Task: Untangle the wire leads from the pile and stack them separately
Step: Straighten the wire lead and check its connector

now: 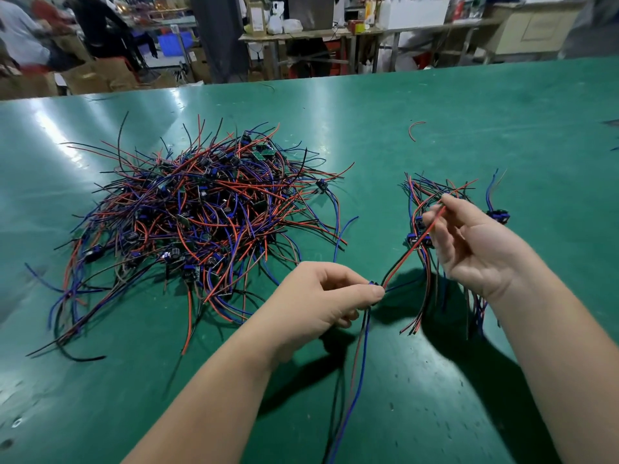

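a single wide-angle view from the person's head looks forward and down across the green table point(469, 112), near enough that both forearms point(207, 396) enter from the bottom edge, with the left hand point(321, 296) and right hand point(475, 249) holding a wire lead point(407, 256) between them at lower centre. the pile point(201, 209) sits left of centre; the workshop point(301, 28) beyond runs along the top.

No text, label, brand or number can be read anywhere; the background boxes and bottles are blurred.
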Demonstrator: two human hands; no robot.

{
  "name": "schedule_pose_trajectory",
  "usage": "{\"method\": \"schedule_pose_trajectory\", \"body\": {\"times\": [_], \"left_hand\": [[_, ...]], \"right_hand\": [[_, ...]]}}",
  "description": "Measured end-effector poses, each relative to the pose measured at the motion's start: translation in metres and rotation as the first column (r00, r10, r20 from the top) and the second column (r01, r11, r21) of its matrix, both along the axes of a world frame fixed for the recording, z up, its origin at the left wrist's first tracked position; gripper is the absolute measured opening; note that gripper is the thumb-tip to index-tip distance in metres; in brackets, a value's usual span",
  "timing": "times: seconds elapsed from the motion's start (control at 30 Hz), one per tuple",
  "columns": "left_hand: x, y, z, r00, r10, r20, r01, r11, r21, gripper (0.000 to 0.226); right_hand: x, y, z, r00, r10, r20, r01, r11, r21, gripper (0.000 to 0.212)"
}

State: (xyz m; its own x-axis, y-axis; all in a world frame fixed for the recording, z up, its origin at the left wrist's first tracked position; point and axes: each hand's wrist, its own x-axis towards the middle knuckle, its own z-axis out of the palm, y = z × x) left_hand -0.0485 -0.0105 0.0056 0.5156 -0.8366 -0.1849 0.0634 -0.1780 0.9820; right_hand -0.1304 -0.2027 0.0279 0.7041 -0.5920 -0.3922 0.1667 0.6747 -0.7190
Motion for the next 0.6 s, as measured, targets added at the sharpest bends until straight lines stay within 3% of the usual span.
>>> {"method": "schedule_pose_trajectory", "body": {"times": [0.1,0.2,0.23,0.3,0.37,0.5,0.6], "left_hand": [[0.002,0.001,0.007,0.972,-0.003,-0.235,-0.021,0.995,-0.1,0.009],[0.006,0.002,0.012,0.91,0.012,-0.414,-0.098,0.978,-0.187,0.004],[0.007,0.002,0.014,0.888,0.017,-0.459,-0.131,0.967,-0.217,0.001],[0.007,0.003,0.015,0.848,0.016,-0.529,-0.19,0.942,-0.275,0.004],[0.007,0.003,0.017,0.83,0.035,-0.557,-0.248,0.918,-0.311,0.011],[0.003,-0.001,0.014,0.859,0.165,-0.484,-0.343,0.888,-0.306,0.014],[0.0,-0.004,0.007,0.894,0.234,-0.381,-0.363,0.878,-0.312,0.022]], "right_hand": [[0.002,0.003,-0.004,0.988,0.121,0.1,-0.12,0.993,-0.018,0.043],[0.005,0.018,-0.01,0.963,0.268,-0.028,-0.269,0.948,-0.169,0.018],[0.005,0.023,-0.014,0.941,0.325,-0.095,-0.339,0.902,-0.268,0.015],[0.005,0.032,-0.02,0.878,0.446,-0.172,-0.474,0.764,-0.438,0.033],[0.005,0.042,-0.022,0.857,0.504,-0.107,-0.481,0.71,-0.514,0.031],[0.01,0.05,-0.02,0.897,0.424,0.122,-0.33,0.827,-0.455,0.022],[0.011,0.05,-0.019,0.938,0.322,0.129,-0.254,0.891,-0.377,0.01]]}}
